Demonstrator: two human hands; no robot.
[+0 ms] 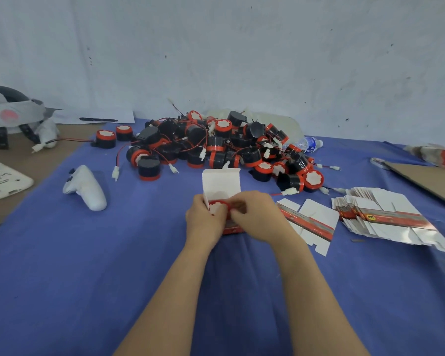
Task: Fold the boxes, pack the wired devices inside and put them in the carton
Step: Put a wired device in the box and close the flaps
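Two hands meet over the middle of the blue cloth (62,253), working on one small box (221,183) that stands upright with its white lid flap raised and open toward the wall. The left hand (206,219) curls round the box's left side and grips it, thumb at the mouth. The right hand (257,217) comes in from the other side, its fingers bent and pinching the red rim of a device (217,208) that sits in the box's mouth, white face up; only that top shows, the rest is hidden by the box and the fingers. A strip of the box's red print shows below the hands, near the cloth. Beyond the box, toward the wall, lies a pile (216,145) of the same black and red devices, their red and black wires and white plugs tangled and trailing onto the cloth, with a few loose ones at its left edge. To the right of the hands a single flat box (311,222) lies unfolded, and just beyond it a fanned stack (385,217) of more flat ones. Brown cardboard (427,181) lies at the far right edge. A bottle (311,143) lies on its side behind the pile. Left of the hands, well apart, a white controller (88,187) rests on the cloth, and a white tray (0,181) sits at the left edge on the bare table.
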